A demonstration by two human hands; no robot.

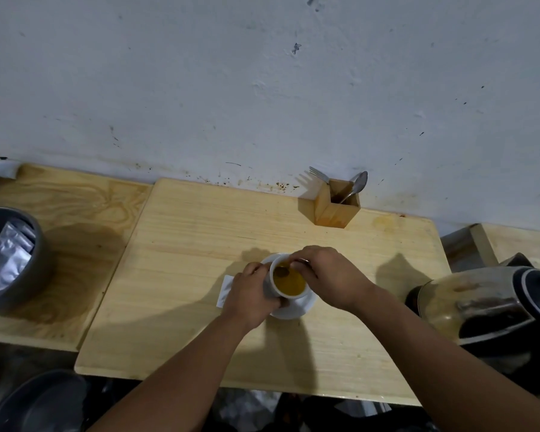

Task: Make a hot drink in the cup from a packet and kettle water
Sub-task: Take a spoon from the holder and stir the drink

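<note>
A white cup [273, 286] full of yellow-orange liquid stands on a white saucer [296, 308] in the middle of the wooden table [200, 244]. My left hand [250, 296] wraps the cup's left side. My right hand [328, 275] hovers over the rim, pinching a spoon [282, 271] whose bowl dips into the liquid. A white packet [225, 289] lies flat on the table just left of the cup, partly hidden by my left hand. The steel kettle [480, 304] with a black lid and handle stands at the right edge.
A wooden holder [335, 207] with a fork and a spoon stands against the wall behind the cup. A grey bin [10, 260] holding silver packets sits on the left table. A dark stool seat [41, 403] shows at bottom left.
</note>
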